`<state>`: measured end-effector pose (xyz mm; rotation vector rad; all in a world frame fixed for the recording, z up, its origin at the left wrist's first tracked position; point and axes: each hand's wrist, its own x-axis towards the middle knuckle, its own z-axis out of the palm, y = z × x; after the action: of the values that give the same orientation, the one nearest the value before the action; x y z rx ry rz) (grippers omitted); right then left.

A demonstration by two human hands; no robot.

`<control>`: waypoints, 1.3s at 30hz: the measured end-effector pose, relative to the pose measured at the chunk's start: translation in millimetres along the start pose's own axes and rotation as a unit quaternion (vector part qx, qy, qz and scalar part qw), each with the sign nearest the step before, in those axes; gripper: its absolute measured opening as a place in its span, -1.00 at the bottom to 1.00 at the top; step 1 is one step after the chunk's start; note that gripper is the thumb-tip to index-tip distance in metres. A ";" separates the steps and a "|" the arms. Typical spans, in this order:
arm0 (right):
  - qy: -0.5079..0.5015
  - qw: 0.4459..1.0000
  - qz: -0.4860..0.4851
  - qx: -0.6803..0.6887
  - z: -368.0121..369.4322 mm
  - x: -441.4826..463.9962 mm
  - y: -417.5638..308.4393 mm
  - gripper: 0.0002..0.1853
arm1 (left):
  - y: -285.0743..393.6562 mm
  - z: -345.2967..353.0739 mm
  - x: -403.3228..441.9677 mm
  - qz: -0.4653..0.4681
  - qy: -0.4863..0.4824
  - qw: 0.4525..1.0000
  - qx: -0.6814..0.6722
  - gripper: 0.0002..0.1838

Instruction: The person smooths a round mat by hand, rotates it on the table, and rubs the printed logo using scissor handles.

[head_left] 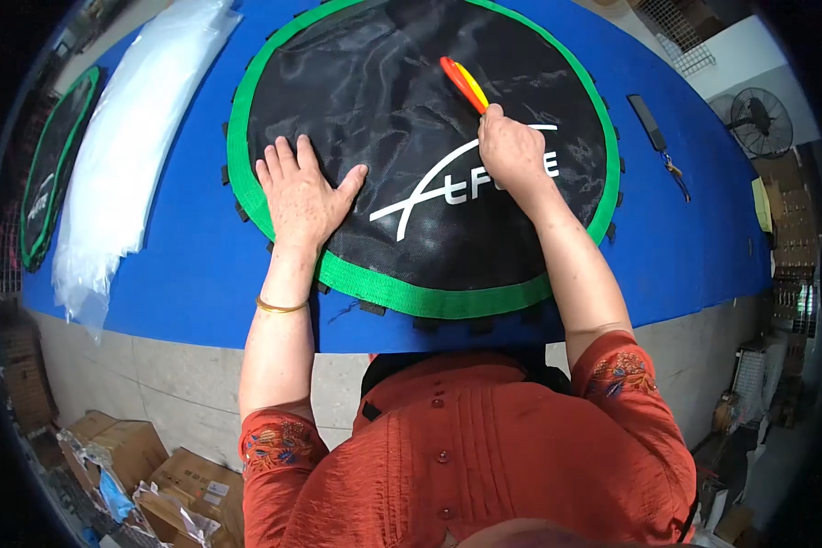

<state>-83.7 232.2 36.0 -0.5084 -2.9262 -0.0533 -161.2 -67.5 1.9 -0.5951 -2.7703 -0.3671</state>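
Observation:
A round black mesh mat (365,87) with a green woven border and dark tabs around its edge lies flat on the blue table. White lettering and a curved white logo (417,195) are printed on it. My left hand (300,196) rests flat on the mat's left side, fingers spread, across the green border. Over the lettering, my right hand (511,151) is closed around a slim red-and-yellow tool (466,84). The tool's coloured end points up and away from me; its other end is hidden in the hand, so its kind is unclear.
Clear plastic bags (146,137) lie in a stack on the left of the blue table (694,219). Beyond them is another green-edged mat (53,173). A dark, flat strip-like item (647,121) lies on the right. A fan (760,122) and cardboard boxes (192,489) stand around the table.

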 end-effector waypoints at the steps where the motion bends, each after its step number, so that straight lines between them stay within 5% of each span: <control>1: 0.001 1.000 0.009 -0.004 1.3 1.2 5.5 -0.82 | -0.3 0.9 -0.7 0.000 0.002 1.000 -0.003 0.14; 8: 0.013 0.998 0.056 -0.006 6.6 7.2 32.3 -0.81 | 1.1 -0.1 0.4 0.001 -0.003 1.000 -0.002 0.13; 12: 0.038 0.999 -0.010 -0.011 13.7 -2.5 24.2 -0.84 | 0.6 1.8 0.2 0.003 0.003 1.000 0.002 0.13; 34: 0.025 0.999 -0.010 -0.035 8.0 20.0 26.8 -0.83 | 1.6 -0.7 1.7 0.002 -0.011 1.000 0.009 0.13; 39: 0.059 0.992 -0.101 -0.056 2.3 -19.9 4.8 -0.92 | 1.1 -1.8 0.8 0.002 -0.006 1.000 0.005 0.13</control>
<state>-63.9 230.2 30.3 -0.2143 -2.8588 -0.2650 -161.0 -66.7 4.0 -0.6016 -2.7814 -0.3488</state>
